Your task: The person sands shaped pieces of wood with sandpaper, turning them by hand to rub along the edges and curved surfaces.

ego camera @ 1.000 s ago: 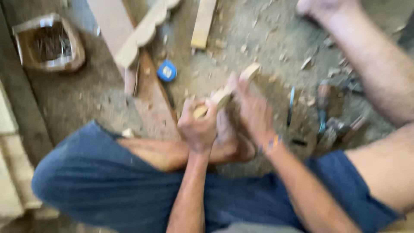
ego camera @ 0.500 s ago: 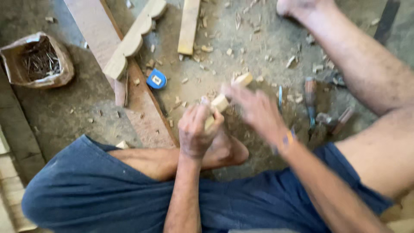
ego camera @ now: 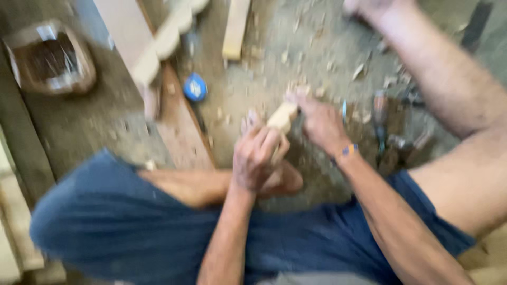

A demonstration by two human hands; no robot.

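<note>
I sit on a dusty floor in blue shorts. My left hand (ego camera: 257, 154) is wrapped around the near end of a small pale wooden piece (ego camera: 282, 117), held just above my foot. My right hand (ego camera: 320, 123) is closed at the far end of the same piece, against its right side; the blur hides whether a tool is in that hand. The frame is smeared by motion.
A scalloped wooden trim (ego camera: 169, 39) lies on a long board (ego camera: 182, 132) at the upper left, with a blue tape measure (ego camera: 195, 87) beside it. A bag of nails (ego camera: 50, 58) is at far left. Hand tools (ego camera: 381, 124) lie right of my hands. Wood chips litter the floor.
My right hand has come back onto the far end of the wooden piece after hovering apart from it. My left hand kept its grip. The view has blurred again.
</note>
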